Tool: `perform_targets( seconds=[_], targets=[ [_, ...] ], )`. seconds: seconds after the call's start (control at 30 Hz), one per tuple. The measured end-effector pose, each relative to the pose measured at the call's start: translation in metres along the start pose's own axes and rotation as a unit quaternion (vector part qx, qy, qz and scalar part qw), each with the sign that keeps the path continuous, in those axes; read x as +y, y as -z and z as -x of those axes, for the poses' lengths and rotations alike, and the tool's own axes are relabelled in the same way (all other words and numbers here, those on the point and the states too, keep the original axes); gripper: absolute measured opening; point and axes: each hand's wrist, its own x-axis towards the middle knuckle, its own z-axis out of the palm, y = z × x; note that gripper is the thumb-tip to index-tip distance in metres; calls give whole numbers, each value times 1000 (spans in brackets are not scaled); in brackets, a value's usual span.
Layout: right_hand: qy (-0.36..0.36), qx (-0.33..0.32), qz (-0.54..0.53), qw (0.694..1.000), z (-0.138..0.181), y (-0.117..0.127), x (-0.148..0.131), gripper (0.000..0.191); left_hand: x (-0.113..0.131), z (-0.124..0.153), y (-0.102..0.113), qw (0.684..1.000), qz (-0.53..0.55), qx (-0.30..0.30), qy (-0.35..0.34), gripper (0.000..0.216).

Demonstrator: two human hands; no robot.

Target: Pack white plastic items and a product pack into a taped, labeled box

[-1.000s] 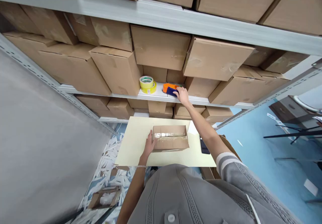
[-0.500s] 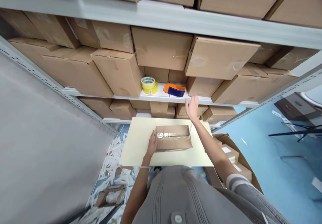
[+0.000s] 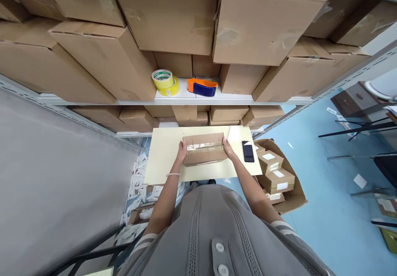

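Note:
A small brown cardboard box [image 3: 204, 156] with shiny clear tape along its middle is over the pale yellow tabletop [image 3: 164, 160]. My left hand [image 3: 182, 152] grips its left end, and my right hand [image 3: 228, 147] grips the right end. Part of the fingers of both hands is hidden by the box. A white paper sheet [image 3: 236, 133] lies behind my right hand. Right of that hand, a black phone [image 3: 248, 151] rests on the tabletop.
Brown cartons [image 3: 173, 15] fill the shelves ahead. Yellow tape rolls [image 3: 163, 79] and an orange-and-blue tape dispenser [image 3: 203, 87] sit on the shelf edge. A large open carton [image 3: 294, 197] holding labelled boxes stands at right; white paper strips [image 3: 138, 181] litter the floor at left.
My right hand has come down from the shelf edge to the right end of the box. My left hand stays at its left end. The view has tilted downward, and the phone now shows.

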Motion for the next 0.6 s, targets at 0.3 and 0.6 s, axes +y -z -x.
perform_targets(
  seconds=[0.3, 0.6],
  targets=[
    [-1, -30, 4, 1000, -3, 1, 5, 94, 6, 2, -4, 1000, -3, 12, -4, 57],
    [16, -59, -9, 998, -4, 1, 2, 94, 12, 8, -4, 998, 68, 5, 9, 61]
  ],
)
